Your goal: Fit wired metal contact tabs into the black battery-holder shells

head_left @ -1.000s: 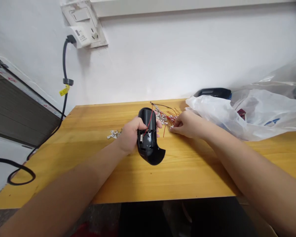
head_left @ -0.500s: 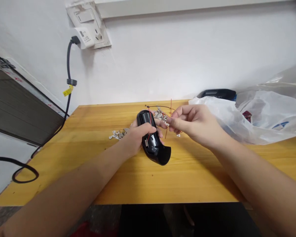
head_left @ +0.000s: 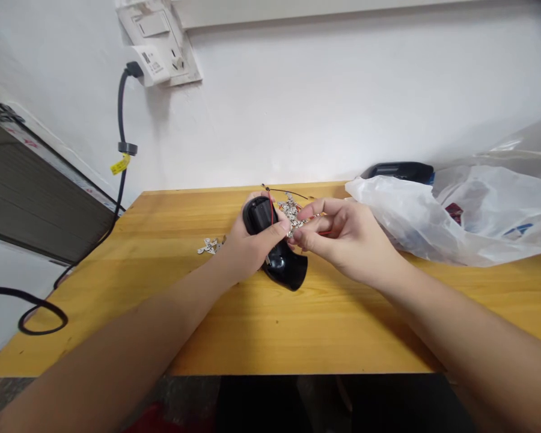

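A glossy black curved plastic shell point(head_left: 287, 268) is held above the wooden table by my left hand point(head_left: 251, 245), whose thumb lies across its middle. A thin red wire point(head_left: 271, 207) runs along the shell's upper part, and a dark wire point(head_left: 288, 192) reaches right from its top. My right hand point(head_left: 338, 236) is closed in a pinch at the shell's right side, close to my left thumb; whatever is between its fingertips is too small to make out. Small silvery metal pieces point(head_left: 290, 207) lie in a pile behind the hands.
More metal pieces point(head_left: 208, 246) lie left of my left hand on the wooden table point(head_left: 270, 337). A white plastic bag point(head_left: 469, 216) and a black casing point(head_left: 402, 171) are at the right. A black cable point(head_left: 121, 114) hangs from the wall socket at the left.
My right hand has moved left, up to the shell and my left thumb. The shell has shifted and turned slightly, and the upright red wire near my right fingers no longer shows.
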`<action>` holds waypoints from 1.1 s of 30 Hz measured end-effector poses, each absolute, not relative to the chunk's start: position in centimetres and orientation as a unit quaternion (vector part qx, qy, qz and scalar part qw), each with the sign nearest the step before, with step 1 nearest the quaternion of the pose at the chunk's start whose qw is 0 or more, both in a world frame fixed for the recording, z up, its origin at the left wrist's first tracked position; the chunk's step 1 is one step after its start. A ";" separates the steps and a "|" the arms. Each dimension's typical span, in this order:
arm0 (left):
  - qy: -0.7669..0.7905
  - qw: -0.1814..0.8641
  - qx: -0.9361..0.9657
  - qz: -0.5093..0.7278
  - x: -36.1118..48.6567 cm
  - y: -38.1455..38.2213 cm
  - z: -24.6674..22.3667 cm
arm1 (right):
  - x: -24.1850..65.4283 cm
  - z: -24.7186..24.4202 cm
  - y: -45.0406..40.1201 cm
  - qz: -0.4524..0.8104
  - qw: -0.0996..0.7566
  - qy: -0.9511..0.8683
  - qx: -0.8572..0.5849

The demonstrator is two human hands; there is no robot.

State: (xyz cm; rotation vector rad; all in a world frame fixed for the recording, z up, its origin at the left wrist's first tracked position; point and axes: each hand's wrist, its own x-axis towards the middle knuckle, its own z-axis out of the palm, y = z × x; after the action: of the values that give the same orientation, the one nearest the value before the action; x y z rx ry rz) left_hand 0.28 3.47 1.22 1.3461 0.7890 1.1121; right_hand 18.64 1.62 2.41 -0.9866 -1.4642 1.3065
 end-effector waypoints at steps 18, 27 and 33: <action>0.310 0.571 0.541 0.534 0.5 3.6 0.5 | 19.3 2.2 1.1 0.285 0.433 -0.766 -0.382; 0.320 0.638 0.501 0.490 0.9 3.7 1.1 | 19.5 2.1 1.2 0.136 0.414 -0.863 -0.257; 0.303 0.605 0.520 0.521 0.8 4.2 0.6 | 19.2 1.8 1.3 0.123 0.418 -0.867 -0.241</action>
State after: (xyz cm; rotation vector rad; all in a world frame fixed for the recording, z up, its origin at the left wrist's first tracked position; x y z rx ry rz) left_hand 0.84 4.15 0.63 1.2043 0.7020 1.2057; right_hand 19.24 1.33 1.78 -0.6057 -2.1765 0.3078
